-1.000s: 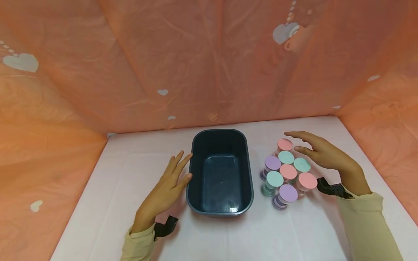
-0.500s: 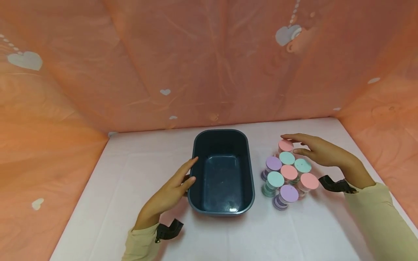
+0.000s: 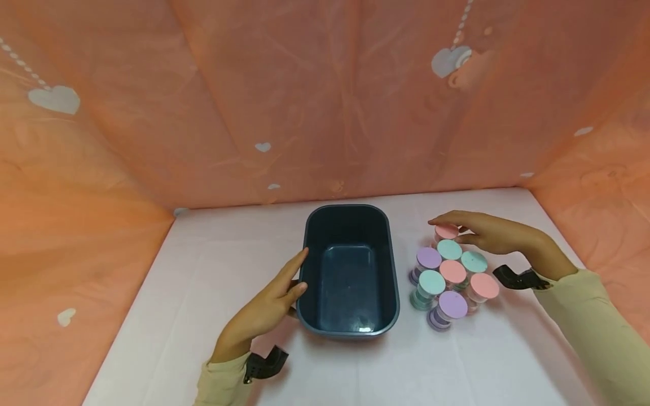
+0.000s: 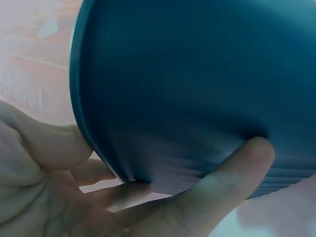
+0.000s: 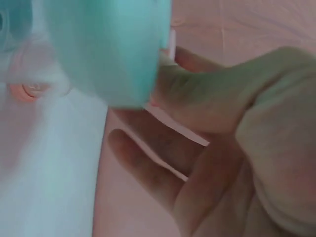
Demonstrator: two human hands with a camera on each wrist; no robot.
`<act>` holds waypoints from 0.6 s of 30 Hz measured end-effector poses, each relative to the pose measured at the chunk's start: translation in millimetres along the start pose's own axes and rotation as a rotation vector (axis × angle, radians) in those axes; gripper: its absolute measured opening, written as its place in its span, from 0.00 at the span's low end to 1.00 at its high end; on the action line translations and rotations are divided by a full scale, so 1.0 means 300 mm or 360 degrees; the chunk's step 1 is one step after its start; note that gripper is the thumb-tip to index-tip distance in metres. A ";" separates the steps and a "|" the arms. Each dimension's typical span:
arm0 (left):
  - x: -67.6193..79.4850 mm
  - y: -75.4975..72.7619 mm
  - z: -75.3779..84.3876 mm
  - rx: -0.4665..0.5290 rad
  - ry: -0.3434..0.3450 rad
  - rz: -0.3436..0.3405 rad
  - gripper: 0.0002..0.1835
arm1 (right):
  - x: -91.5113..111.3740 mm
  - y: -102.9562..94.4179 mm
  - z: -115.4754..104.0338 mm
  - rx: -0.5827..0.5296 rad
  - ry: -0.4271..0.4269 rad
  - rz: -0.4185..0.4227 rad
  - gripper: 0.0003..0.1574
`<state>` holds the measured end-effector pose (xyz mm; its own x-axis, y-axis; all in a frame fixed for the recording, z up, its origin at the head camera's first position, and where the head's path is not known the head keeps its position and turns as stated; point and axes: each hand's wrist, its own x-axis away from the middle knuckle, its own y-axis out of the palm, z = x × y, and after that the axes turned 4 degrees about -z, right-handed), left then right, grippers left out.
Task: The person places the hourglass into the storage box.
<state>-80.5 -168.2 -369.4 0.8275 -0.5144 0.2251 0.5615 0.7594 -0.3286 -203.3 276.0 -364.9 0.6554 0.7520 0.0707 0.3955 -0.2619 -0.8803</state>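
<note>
At the left side of the dark blue plastic tub (image 3: 350, 293), my left hand (image 3: 264, 310) grips the rim and wall. In the left wrist view, its fingertips (image 4: 256, 148) press on the tub's outer wall and the thumb lies at the rim. My right hand (image 3: 495, 232) closes its thumb and fingers around a small pink-capped container (image 3: 446, 231) at the back of a cluster. A mint-capped container (image 3: 449, 249) stands just in front of it. That mint cap (image 5: 108, 54) hides much of the hold in the right wrist view.
Several more clear containers with colored caps stand close together, among them a purple-capped one (image 3: 452, 304), a front mint-capped one (image 3: 431, 282) and a pink-capped one (image 3: 483, 286). A white cloth (image 3: 203, 270) covers the table. Orange sheeting (image 3: 304, 113) surrounds it.
My left hand has moved right and taken hold of the tub's side. My right hand has lowered and moved left over the back pink-capped container, closing around it.
</note>
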 end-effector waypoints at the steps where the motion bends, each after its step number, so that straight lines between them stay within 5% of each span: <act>1: -0.001 -0.001 0.002 -0.0022 0.0005 0.0001 0.36 | -0.001 -0.001 0.001 0.0009 -0.0005 0.0012 0.33; 9: -0.008 -0.010 0.009 -0.0138 0.0020 0.0016 0.36 | 0.003 -0.023 -0.014 0.0131 0.0071 0.0180 0.34; 18: 0.000 -0.003 0.007 -0.0109 0.0032 0.0010 0.36 | 0.062 -0.080 -0.067 0.0185 -0.0033 0.0561 0.35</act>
<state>-81.0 -168.1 -367.1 0.8305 -0.5181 0.2046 0.5545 0.7340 -0.3920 -187.6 284.0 -333.1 0.7247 0.6403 -0.2548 0.0714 -0.4375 -0.8964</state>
